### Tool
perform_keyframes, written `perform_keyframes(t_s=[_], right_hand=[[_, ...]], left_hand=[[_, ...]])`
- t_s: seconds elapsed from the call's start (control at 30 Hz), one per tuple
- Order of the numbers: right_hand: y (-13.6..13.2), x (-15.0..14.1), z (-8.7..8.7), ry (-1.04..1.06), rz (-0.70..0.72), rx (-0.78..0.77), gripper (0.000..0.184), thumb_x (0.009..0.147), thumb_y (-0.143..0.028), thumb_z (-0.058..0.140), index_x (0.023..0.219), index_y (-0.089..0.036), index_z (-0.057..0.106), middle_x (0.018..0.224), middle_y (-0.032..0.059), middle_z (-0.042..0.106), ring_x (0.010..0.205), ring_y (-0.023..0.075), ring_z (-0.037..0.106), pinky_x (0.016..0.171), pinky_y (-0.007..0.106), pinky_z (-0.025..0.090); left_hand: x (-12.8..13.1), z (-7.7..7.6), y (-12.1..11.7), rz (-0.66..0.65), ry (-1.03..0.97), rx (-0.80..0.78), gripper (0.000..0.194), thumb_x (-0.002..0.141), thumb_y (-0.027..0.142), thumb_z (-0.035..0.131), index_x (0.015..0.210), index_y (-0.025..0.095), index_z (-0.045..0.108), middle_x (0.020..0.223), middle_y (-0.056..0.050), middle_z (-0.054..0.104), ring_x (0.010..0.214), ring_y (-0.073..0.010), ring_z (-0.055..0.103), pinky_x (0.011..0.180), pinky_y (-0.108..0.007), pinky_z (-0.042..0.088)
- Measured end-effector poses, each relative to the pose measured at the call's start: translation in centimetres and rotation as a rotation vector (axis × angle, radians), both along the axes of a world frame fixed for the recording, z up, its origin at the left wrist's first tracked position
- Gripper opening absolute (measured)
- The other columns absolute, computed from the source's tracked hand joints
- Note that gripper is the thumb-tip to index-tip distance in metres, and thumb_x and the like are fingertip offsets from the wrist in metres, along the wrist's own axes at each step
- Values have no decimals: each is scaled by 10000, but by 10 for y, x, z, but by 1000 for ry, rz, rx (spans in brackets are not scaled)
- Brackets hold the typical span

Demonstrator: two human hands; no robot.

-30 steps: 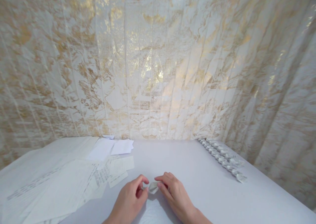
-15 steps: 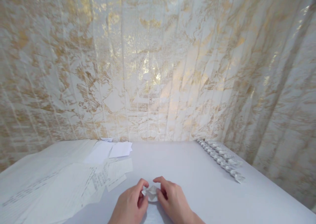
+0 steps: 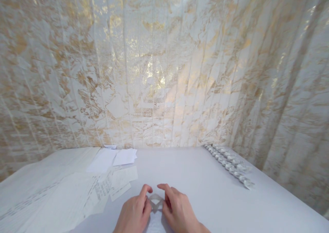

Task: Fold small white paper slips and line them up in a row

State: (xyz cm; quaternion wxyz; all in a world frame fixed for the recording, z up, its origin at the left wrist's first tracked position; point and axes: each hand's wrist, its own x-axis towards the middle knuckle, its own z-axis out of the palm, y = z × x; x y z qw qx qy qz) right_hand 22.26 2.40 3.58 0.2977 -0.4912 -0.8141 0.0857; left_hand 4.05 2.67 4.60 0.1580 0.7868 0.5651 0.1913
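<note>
Between my two hands, low in the middle of the head view, is a small folded paper piece (image 3: 155, 205), whitish grey with pointed folds. My left hand (image 3: 134, 208) grips its left side, thumb and curled fingers closed on the edge. My right hand (image 3: 177, 207) pinches the right side in the same way, with its index finger arched above the paper. The fingertips hide both ends of the piece. Both hands are close to the white tabletop (image 3: 177, 168).
Printed paper sheets (image 3: 53, 195) spread over the table's left side. Small blank white slips (image 3: 125, 157) lie behind them, beside cut printed pieces (image 3: 123, 178). Rows of small folded paper pieces (image 3: 228, 164) run along the right edge. A gold-patterned curtain (image 3: 154, 72) hangs behind the table.
The folded paper has tilted and changed shape between my fingers, now showing a diamond-like outline with a point toward me. Both hands stay close together around it. The view has shifted slightly.
</note>
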Motion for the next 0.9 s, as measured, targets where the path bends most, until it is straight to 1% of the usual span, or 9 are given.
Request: perform_keyframes(t_s=[0.13,0.27,0.47,0.53,0.57,0.67,0.73,0.83,0.9], right_hand=[[0,-2,-3,8,29,78,535,718,-24,428,1223,-185,502,744,2,654,638,185,637,615,239,433],[0,-3,-4,25,30,101,494,690,-19,418,1146,-195,484,695,-25,622,599,176,621,590,233,399],[0,-3,-3,47,62,26,459,711,-21,423,1133,-199,456,629,-74,522,534,152,546,543,223,346],[0,-2,-2,36,49,4,455,722,-19,430,1143,-190,458,638,-71,523,535,154,534,547,230,347],[-1,-1,-1,22,42,10,449,726,-22,442,1144,-186,466,666,-57,547,564,161,545,566,237,361],[-2,-1,3,-74,31,106,439,699,-39,524,1107,-198,533,868,27,632,783,218,584,712,300,415],[-2,-3,3,-164,27,197,387,687,-44,590,1032,-220,593,967,50,632,876,250,557,783,353,404],[4,-8,-3,-263,35,293,181,760,-80,683,864,-224,649,911,33,621,832,231,521,771,359,379],[9,-11,-8,-295,30,323,131,797,-105,728,775,-212,657,854,26,616,808,218,504,758,354,368]], left_hand=[[8,4,0,16,41,-20,307,899,57,353,1123,226,477,685,20,720,695,-210,718,597,-261,348],[10,4,1,11,33,-30,325,870,43,378,1119,223,484,681,22,730,697,-213,720,604,-263,348],[12,8,-1,13,13,-51,291,899,69,388,1124,229,478,676,34,731,727,-203,724,636,-250,377],[11,9,-2,16,37,-60,304,901,61,381,1136,225,483,681,30,730,730,-199,724,640,-246,384],[11,10,-2,21,48,-65,312,900,56,377,1140,221,488,690,23,732,734,-199,725,642,-246,387],[10,10,0,44,69,-69,328,884,53,382,1148,207,503,732,-10,748,769,-214,734,661,-258,400],[11,9,1,53,70,-68,330,880,66,389,1158,197,510,768,-36,759,801,-235,738,674,-274,410],[13,7,1,47,63,-70,325,879,86,389,1158,190,521,783,-54,765,831,-255,739,681,-289,417],[13,6,-1,32,34,-68,292,910,125,366,1149,197,519,756,-39,756,805,-241,736,679,-281,416]])
